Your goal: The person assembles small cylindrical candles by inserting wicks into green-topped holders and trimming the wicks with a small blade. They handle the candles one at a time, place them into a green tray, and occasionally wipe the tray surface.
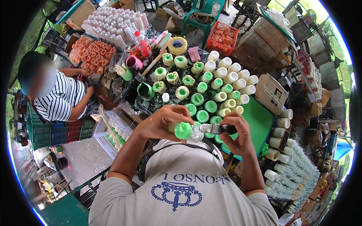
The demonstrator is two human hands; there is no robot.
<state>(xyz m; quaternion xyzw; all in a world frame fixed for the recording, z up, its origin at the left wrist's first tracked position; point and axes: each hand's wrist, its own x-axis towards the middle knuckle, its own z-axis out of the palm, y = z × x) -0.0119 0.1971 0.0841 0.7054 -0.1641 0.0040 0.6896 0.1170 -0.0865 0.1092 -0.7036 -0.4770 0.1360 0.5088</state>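
My left hand (163, 121) grips a pale pillar candle (183, 131) with a green top, tilted toward me. In my right hand (241, 132) is the dark handle of a scraper-like knife (225, 129). Its metal blade lies against the candle's edge, and soft white material (197, 134) clings there, partly over the blade. Just beyond my hands, rows of green-topped candles (197, 99) stand upright on a black-covered table. Farther back on it are candles with hollowed, uneven green tops (182, 92). White cylinders (230, 77) stand to their right.
A green tray (260, 126) lies by my right arm, near a cardboard box (271, 92). A green pitcher (145, 90), a tape roll (177, 45) and a red bottle (142, 45) stand on the table. Leftward, a person in a striped shirt (62, 94) sits beside a white crate (109, 132).
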